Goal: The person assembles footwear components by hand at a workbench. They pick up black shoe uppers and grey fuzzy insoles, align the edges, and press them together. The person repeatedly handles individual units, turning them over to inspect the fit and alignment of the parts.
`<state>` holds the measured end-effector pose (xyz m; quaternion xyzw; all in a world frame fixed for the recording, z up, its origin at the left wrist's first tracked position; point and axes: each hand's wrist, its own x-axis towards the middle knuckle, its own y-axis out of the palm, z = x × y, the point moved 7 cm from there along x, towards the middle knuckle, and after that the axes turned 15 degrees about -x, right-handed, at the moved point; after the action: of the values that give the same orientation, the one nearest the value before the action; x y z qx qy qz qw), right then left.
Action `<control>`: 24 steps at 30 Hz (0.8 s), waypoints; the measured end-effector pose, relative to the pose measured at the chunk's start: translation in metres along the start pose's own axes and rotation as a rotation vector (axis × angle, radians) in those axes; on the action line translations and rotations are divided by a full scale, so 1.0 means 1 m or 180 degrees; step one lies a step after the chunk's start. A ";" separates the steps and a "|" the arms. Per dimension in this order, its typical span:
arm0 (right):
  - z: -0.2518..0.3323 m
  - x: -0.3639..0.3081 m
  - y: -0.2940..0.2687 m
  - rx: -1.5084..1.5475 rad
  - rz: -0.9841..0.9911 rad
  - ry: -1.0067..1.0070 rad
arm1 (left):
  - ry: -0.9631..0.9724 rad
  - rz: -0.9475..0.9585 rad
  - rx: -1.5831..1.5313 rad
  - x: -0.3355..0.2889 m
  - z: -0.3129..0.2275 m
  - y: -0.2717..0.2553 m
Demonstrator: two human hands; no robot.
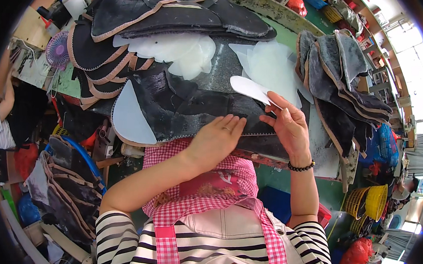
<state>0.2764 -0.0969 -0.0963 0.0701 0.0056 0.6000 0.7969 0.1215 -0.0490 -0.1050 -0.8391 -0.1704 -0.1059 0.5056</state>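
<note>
A dark, stitched shoe-upper-like piece [193, 106] lies across the bench in front of me, with a tan edge. My left hand [218, 139] rests flat on its near edge, fingers together and stretched out. Raised above its right part, my right hand [289, 127] pinches a white, rounded, elongated thin piece [248, 89] between thumb and fingers. A pale, half-round sheet [132, 117] covers the left end of the dark piece. Beyond it lie a fan of translucent white sheets [192, 56] and a second pile of white sheets [273, 65].
Stacked dark pieces with tan edges [179, 18] fill the back of the bench, with another stack [338, 81] at the right. A small purple fan [58, 50] stands at the left. Yellow baskets [374, 202] are on the right, and a blue-rimmed container [81, 158] holds more pieces.
</note>
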 end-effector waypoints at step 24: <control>-0.009 -0.005 0.036 -0.3624 0.0809 -0.0358 | -0.1411 -0.0577 -0.1887 -0.022 0.029 -0.033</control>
<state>0.2401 -0.0908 -0.1013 -0.3372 -0.3683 0.5948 0.6299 0.0885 -0.0135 -0.0998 -0.9330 -0.3110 -0.0108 0.1805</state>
